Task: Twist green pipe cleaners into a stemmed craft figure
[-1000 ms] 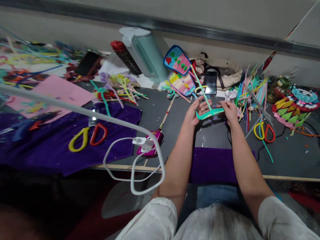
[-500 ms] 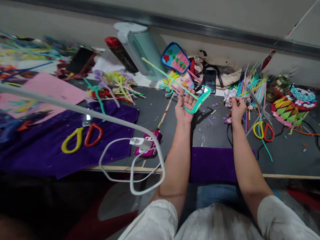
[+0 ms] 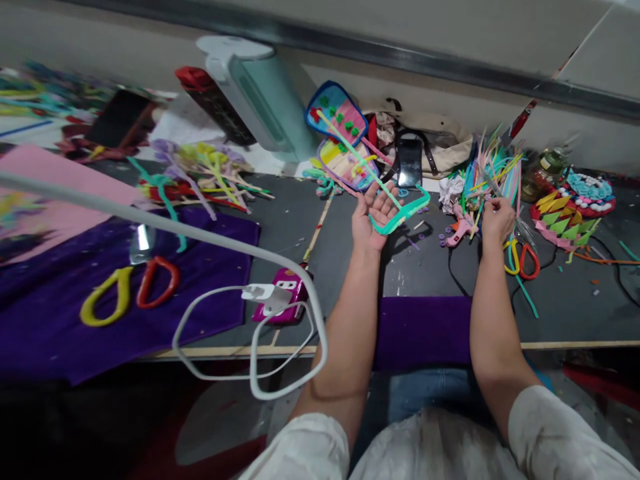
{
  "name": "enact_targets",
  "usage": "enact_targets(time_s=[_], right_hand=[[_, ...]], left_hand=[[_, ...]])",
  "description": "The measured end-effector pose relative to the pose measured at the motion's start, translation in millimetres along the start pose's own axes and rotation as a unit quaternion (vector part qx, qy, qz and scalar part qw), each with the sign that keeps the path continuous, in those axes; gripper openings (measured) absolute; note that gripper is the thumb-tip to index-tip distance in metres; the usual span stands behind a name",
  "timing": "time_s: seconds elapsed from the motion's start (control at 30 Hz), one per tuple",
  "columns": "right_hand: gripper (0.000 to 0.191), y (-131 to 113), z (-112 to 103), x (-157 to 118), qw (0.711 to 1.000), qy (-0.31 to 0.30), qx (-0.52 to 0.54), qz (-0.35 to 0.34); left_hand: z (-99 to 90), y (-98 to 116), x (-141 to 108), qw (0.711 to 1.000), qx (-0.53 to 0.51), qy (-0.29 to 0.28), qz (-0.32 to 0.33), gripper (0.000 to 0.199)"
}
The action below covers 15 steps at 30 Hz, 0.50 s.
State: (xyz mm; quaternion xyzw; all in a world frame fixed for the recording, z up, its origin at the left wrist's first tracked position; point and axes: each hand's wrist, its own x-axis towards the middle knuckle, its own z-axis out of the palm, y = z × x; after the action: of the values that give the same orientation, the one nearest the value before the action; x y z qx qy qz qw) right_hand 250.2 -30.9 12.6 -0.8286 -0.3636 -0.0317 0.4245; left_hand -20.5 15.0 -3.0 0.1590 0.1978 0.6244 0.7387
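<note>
Palm up, my left hand (image 3: pixel 375 217) is open, its fingers spread slightly. A teal and pale yellow pipe-cleaner piece (image 3: pixel 407 212) lies across the palm, with a long pale green stem slanting up to the left. To the right, my right hand (image 3: pixel 497 219) has its fingers pinched together beside the bundle of colored pipe cleaners (image 3: pixel 493 170); what they hold, if anything, is too small to tell. A pink glue gun (image 3: pixel 461 228) rests just left of that hand. Small purple beads (image 3: pixel 443 239) lie between the hands.
Yellow and red scissors (image 3: pixel 529 260) are right of my right hand. A light-green kettle (image 3: pixel 270 100) and a black phone (image 3: pixel 410 162) stand at the back. A white cable (image 3: pixel 320 313) loops above a magenta socket block (image 3: pixel 283 300). Purple cloth (image 3: pixel 200 287) covers the left side.
My right hand has moved to the right, away from my left hand, uncovering the pink glue gun. The piece in my left palm has tilted a little, its stem steeper.
</note>
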Motion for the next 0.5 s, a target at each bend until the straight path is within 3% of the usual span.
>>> enact_targets(time_s=[0.33, 0.5], right_hand=[[0.031, 4, 12, -1, 0.988, -0.062, -0.137, 0.014], [0.023, -2, 9, -2, 0.986, -0.094, -0.131, 0.045]], left_hand=[[-1.1, -4, -1, 0.999, 0.035, 0.016, -0.01, 0.051], [-1.8, -5, -1, 0.999, 0.046, 0.005, -0.011, 0.052]])
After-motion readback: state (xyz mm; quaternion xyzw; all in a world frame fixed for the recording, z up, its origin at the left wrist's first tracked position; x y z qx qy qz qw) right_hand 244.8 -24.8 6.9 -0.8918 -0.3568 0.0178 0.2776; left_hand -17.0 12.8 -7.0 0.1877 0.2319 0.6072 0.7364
